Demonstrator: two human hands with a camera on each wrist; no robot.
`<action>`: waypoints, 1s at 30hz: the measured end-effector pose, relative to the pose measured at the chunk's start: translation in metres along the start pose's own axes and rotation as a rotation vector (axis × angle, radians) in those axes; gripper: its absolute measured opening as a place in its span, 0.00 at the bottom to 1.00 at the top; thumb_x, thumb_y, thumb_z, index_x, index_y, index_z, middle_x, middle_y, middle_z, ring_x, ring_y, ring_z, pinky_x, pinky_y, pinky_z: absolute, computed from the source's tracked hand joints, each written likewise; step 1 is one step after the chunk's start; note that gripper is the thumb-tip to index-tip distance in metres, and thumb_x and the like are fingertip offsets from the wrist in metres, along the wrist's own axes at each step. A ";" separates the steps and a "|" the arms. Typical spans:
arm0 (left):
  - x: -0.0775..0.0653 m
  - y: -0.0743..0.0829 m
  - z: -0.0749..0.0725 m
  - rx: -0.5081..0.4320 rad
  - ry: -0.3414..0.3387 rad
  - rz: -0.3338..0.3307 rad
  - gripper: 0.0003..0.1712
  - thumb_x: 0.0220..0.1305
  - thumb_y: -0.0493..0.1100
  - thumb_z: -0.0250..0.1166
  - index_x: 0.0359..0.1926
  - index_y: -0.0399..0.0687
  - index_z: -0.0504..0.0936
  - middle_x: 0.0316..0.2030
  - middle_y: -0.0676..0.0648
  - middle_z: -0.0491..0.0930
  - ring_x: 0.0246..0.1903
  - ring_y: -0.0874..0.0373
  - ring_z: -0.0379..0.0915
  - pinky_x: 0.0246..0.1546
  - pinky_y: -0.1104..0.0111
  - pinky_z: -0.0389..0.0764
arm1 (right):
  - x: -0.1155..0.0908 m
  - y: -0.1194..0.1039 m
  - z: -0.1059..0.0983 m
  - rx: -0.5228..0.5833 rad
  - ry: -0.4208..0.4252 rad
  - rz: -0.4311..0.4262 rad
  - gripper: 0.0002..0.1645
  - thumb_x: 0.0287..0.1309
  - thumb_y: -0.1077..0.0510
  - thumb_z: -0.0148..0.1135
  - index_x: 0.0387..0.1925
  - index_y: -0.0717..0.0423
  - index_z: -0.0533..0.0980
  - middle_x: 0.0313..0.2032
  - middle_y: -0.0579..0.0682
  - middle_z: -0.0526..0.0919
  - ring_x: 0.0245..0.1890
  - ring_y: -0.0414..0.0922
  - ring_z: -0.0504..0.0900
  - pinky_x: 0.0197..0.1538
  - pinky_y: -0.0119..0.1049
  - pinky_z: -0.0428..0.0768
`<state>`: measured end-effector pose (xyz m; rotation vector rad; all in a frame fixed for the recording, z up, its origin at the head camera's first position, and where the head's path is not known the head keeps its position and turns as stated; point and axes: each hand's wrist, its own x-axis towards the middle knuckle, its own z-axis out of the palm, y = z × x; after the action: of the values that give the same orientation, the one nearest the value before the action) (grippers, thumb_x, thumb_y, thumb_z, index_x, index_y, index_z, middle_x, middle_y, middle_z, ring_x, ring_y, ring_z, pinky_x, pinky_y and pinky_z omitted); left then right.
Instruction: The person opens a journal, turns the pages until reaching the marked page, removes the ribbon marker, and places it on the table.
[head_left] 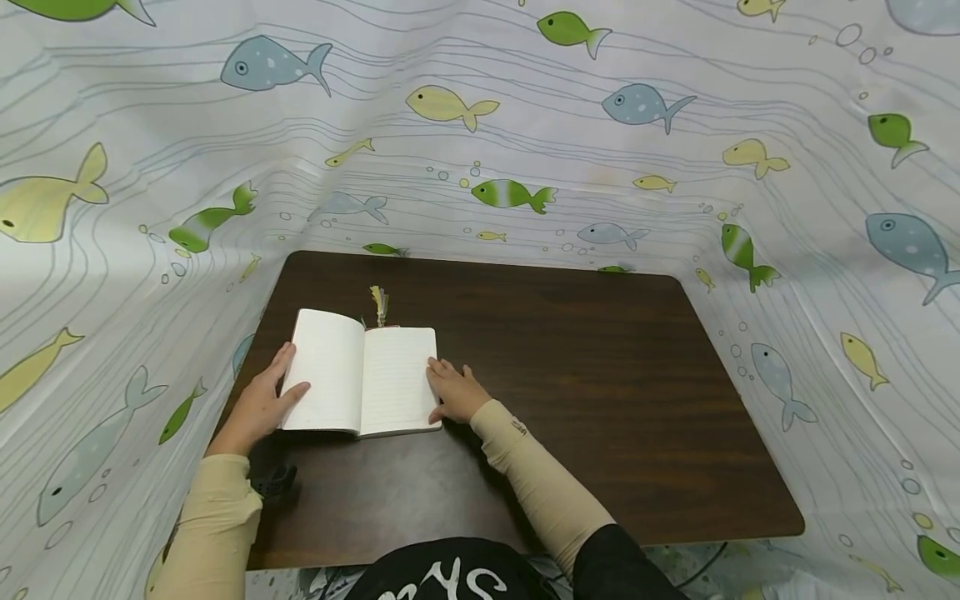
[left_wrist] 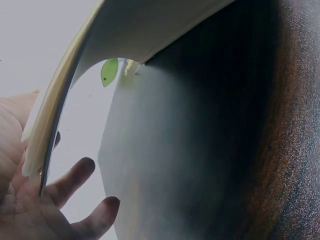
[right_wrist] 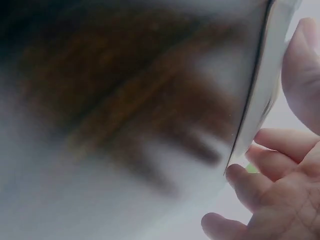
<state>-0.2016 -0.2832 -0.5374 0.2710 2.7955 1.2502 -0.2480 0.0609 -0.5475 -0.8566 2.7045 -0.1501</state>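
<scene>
An open notebook [head_left: 398, 379] lies on the dark table, its left page blank and its right page faintly ruled. My left hand [head_left: 264, 403] holds the left edge, thumb over the page. In the left wrist view the left cover arches above the tabletop, with fingers [left_wrist: 75, 180] extending past its edge on the underside. At the right edge is my right hand [head_left: 459, 392], its fingers spread and touching the side, thumb near the lower corner. The right wrist view shows those fingertips [right_wrist: 237, 175] against the edge of the page block.
A yellowish tassel [head_left: 380, 305] sticks out past the notebook's top edge. Brown wood-grain table [head_left: 585, 400] extends to the right. A small black object [head_left: 276, 482] sits beside the left forearm. Fish-printed sheeting [head_left: 525, 133] surrounds the table on the far side and flanks.
</scene>
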 end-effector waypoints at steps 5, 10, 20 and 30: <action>0.000 0.001 0.000 0.008 -0.001 -0.003 0.44 0.73 0.53 0.53 0.76 0.43 0.38 0.75 0.37 0.35 0.72 0.32 0.37 0.63 0.34 0.49 | 0.004 -0.002 0.001 -0.080 0.085 0.001 0.53 0.47 0.36 0.65 0.71 0.56 0.61 0.74 0.52 0.56 0.73 0.53 0.56 0.67 0.63 0.59; 0.000 0.001 0.000 0.019 0.000 -0.015 0.45 0.73 0.53 0.53 0.76 0.43 0.38 0.75 0.35 0.36 0.72 0.31 0.38 0.64 0.34 0.49 | 0.007 -0.002 0.006 -0.123 0.170 0.033 0.53 0.44 0.34 0.66 0.68 0.56 0.65 0.71 0.53 0.62 0.72 0.52 0.59 0.67 0.63 0.61; -0.002 0.004 -0.001 0.033 -0.007 -0.026 0.45 0.73 0.54 0.52 0.76 0.43 0.37 0.75 0.36 0.35 0.72 0.31 0.38 0.63 0.34 0.49 | 0.006 -0.002 0.006 0.000 0.162 0.103 0.58 0.48 0.34 0.66 0.73 0.57 0.55 0.75 0.57 0.47 0.76 0.54 0.43 0.72 0.61 0.46; -0.001 0.005 -0.002 0.032 -0.026 -0.025 0.45 0.73 0.56 0.51 0.76 0.43 0.37 0.75 0.38 0.34 0.72 0.32 0.37 0.64 0.34 0.49 | 0.010 -0.023 -0.019 0.404 0.223 -0.026 0.45 0.67 0.44 0.56 0.73 0.63 0.51 0.73 0.56 0.55 0.74 0.49 0.53 0.74 0.51 0.52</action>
<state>-0.2002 -0.2813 -0.5325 0.2512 2.7900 1.1883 -0.2494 0.0370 -0.5274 -0.7875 2.7139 -0.8107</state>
